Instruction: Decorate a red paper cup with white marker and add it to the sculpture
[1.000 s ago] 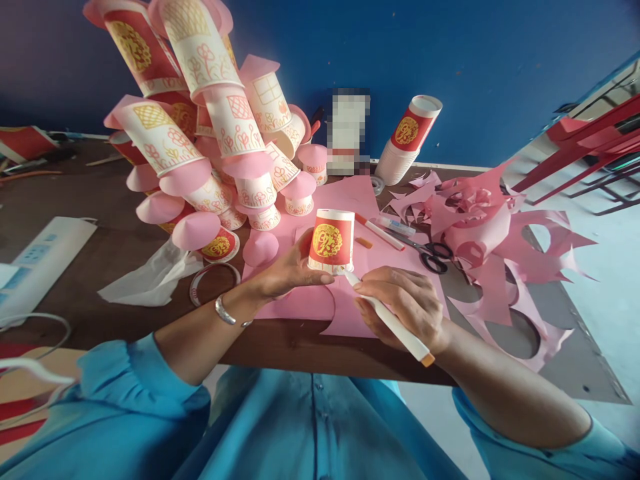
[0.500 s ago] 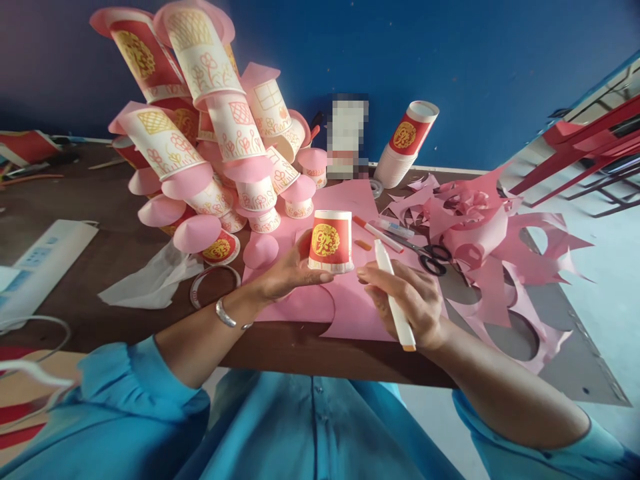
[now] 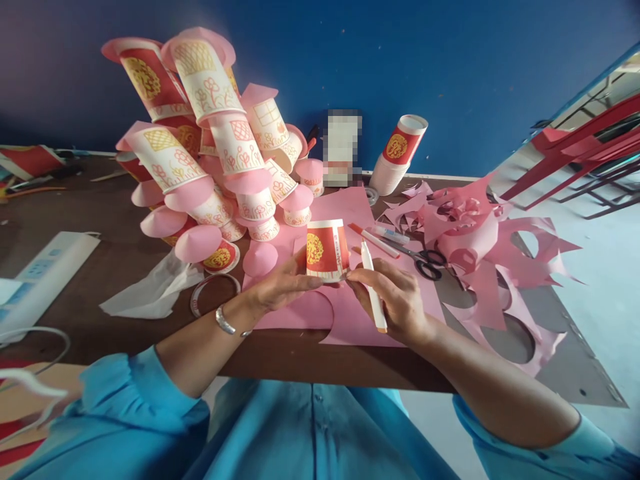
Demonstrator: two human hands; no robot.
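Note:
Upside down in my left hand (image 3: 280,283) is a red and white paper cup (image 3: 327,250) with a gold emblem on its side. The fingers behind the cup are hidden. My right hand (image 3: 395,297) holds a white marker (image 3: 373,287) between thumb and fingers, its upper end pointing away from me. The right fingertips touch the cup's lower right rim. Below both hands lies pink paper (image 3: 365,327) on the brown table. Just beyond the cup rests a red and white marker (image 3: 375,241).
Stacked, decorated cups with pink paper cone tops (image 3: 205,80) rise at left. A cup stack (image 3: 395,157) stands by the blue wall. Black-handled scissors (image 3: 427,260) and pink paper scraps (image 3: 470,233) lie right. A tape ring (image 3: 215,297) and a white plastic bag (image 3: 155,290) lie left.
The cup has been turned so its emblem faces further left and printed text shows. My right hand has moved left with the marker, and its fingers now touch the cup.

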